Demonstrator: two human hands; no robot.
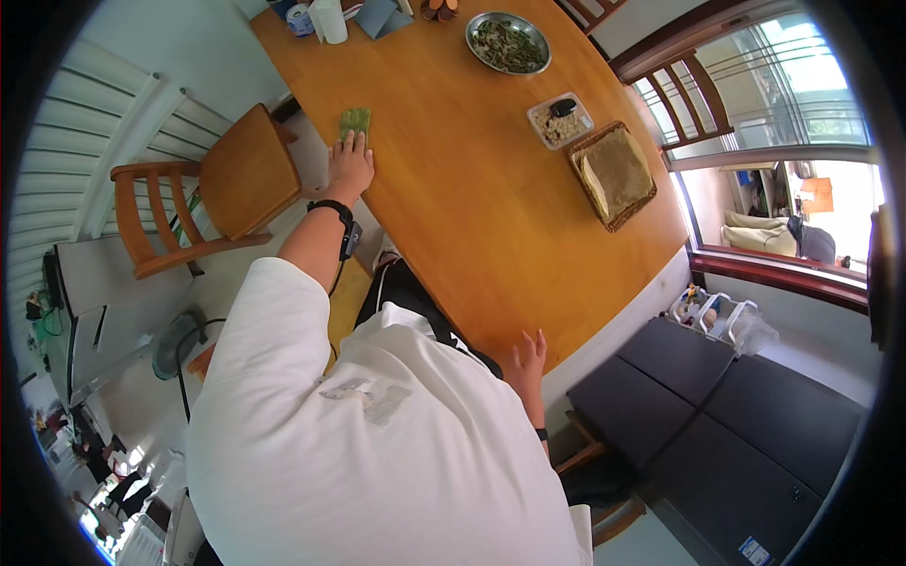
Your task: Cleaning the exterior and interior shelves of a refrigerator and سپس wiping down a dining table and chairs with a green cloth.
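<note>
My left hand (352, 164) lies at the left edge of the wooden table (467, 177), pressing its fingers on a folded green cloth (355, 122). Most of the cloth shows beyond the fingertips; the thumb side is turned towards the table. Close to the near right part of the table edge, my right hand (528, 359) is raised with its fingers apart and nothing in it. A black band is around each wrist.
Towards the far right stand a metal dish of green food (508, 44), a plastic food box (559, 122) with a black object on top, and a wicker basket of flatbreads (614, 175). A wooden chair (248, 177) is at the left, dark cabinets (708, 403) at the right.
</note>
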